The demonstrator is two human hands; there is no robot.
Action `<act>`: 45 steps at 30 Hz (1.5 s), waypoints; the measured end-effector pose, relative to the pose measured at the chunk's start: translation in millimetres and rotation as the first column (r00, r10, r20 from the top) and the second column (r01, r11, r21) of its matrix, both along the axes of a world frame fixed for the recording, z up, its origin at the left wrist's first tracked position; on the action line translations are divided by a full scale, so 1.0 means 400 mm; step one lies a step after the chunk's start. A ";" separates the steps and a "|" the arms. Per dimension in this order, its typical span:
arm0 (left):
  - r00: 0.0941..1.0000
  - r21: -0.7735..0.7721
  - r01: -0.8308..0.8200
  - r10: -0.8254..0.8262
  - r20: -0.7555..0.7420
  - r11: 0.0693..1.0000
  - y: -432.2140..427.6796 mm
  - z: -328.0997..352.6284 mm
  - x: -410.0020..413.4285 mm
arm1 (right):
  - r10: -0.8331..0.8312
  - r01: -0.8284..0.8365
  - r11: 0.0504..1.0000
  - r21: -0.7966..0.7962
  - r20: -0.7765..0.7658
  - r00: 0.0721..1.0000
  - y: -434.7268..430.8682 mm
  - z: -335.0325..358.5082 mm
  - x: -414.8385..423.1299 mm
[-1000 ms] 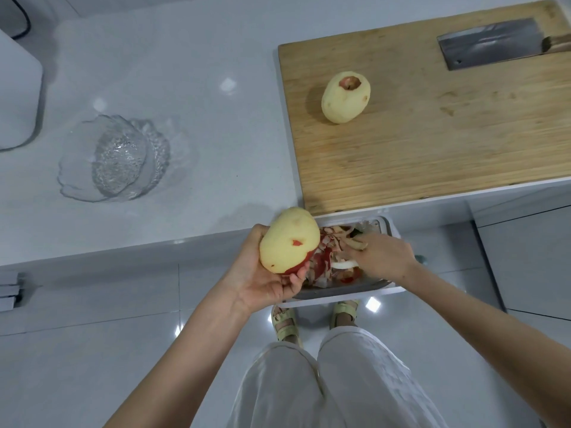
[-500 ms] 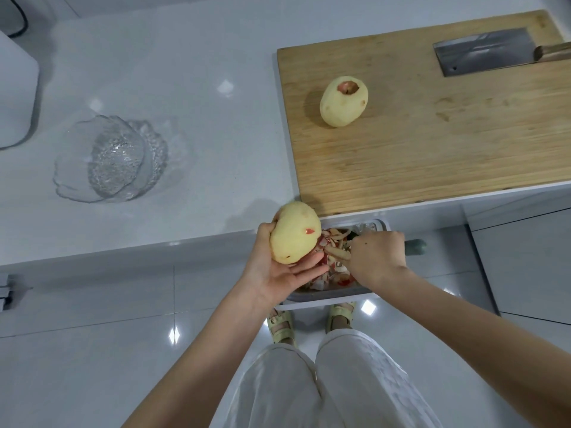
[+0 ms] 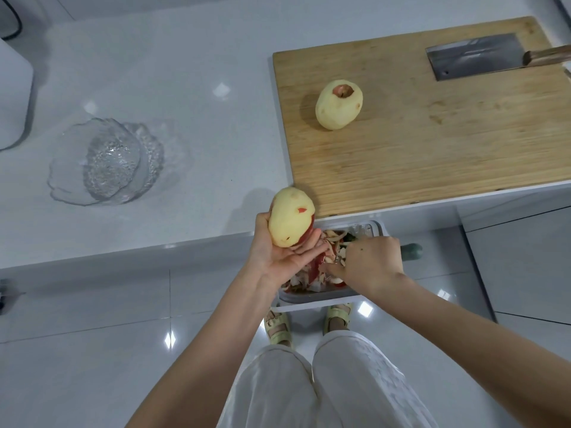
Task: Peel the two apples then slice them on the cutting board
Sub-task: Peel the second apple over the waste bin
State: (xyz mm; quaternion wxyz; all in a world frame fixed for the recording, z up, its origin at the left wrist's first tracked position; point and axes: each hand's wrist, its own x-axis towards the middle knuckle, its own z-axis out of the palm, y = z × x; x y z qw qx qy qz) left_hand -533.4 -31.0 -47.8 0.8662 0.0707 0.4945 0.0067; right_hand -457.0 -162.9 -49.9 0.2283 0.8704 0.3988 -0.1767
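Peeling was judged nearly done: one bare apple was seen on the cutting board, beyond both hands. Second apple, some red patches remaining, was gripped in the curled left hand. Right hand, beside it, was closed on a green-handled peeler. Slicing was not yet begun.

Head view — steeply down, close over counter

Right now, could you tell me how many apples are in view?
2. A peeled apple lies on the board; a nearly peeled apple is in the left hand, over the bin. None seems hidden.
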 end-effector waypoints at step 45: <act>0.922 0.368 0.382 -0.380 -0.080 0.848 -0.027 0.073 -0.096 | 0.007 0.993 -0.026 -0.115 -0.993 -0.115 0.015 0.114 -0.042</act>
